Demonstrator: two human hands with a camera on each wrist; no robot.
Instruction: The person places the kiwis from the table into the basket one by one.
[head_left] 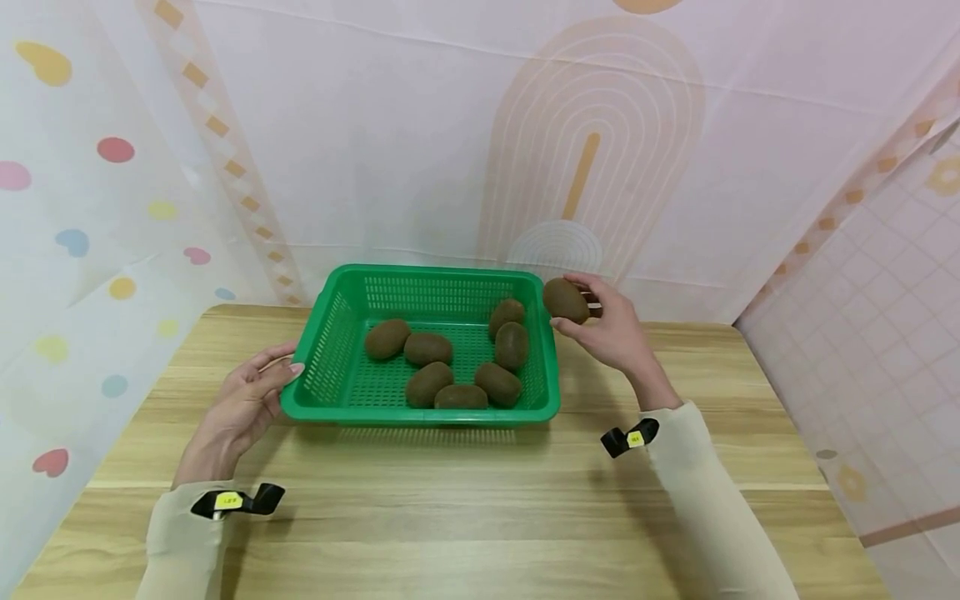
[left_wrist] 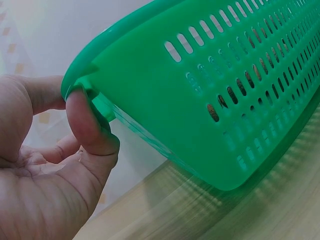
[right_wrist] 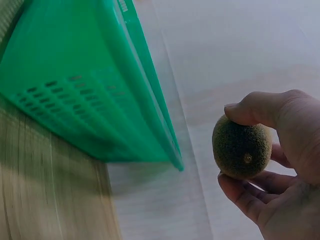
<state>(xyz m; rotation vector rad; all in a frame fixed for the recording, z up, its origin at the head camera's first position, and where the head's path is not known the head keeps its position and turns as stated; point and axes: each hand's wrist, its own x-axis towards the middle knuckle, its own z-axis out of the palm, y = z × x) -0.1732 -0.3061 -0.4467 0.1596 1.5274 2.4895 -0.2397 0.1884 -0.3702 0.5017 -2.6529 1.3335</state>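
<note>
A green plastic basket (head_left: 420, 414) with slotted walls stands on the table, and several brown kiwis (head_left: 428, 349) lie on its floor. At its left end my left hand (head_left: 243, 398) pinches the rim between thumb and fingers; the left wrist view shows this grip on the basket edge (left_wrist: 150, 95) close up. My right hand (head_left: 611, 327) holds one kiwi (head_left: 564, 301) just off the basket's right rim, at about rim height. In the right wrist view that kiwi (right_wrist: 242, 147) sits between the thumb and fingertips, apart from the basket wall (right_wrist: 75, 45).
The wood-grain table (head_left: 450, 517) extends in front of the basket and to both sides. Behind it hangs a pale patterned cloth (head_left: 420, 150), close to the basket's back wall. More patterned cloth hangs at left and right.
</note>
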